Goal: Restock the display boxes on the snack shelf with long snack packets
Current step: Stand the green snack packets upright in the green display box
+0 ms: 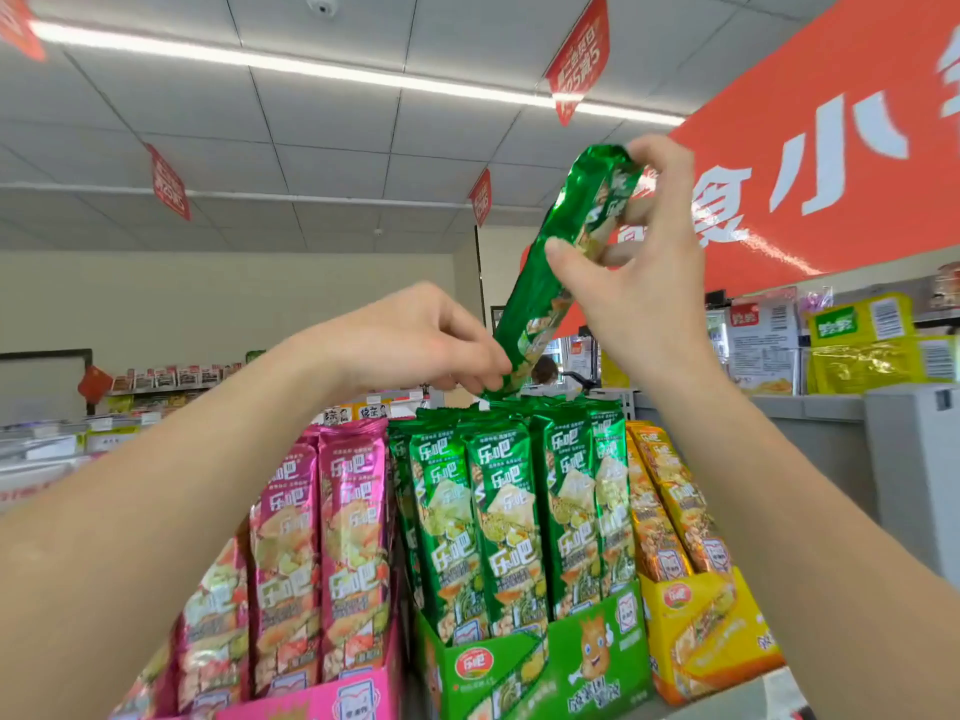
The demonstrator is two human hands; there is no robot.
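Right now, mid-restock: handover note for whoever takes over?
Hands: left hand pinches the lower end of the green packet; right hand grips its upper part.
Packet is tilted, its lower end just above the packets standing in the green box.
Done: green box looks nearly full; pink box and yellow box beside it hold packets.
Left: slide this packet into the green box.

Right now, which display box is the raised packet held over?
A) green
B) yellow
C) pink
A: the green packet, pinched at its lower end by the left hand and gripped higher up by the right hand, hangs just above the green display box.
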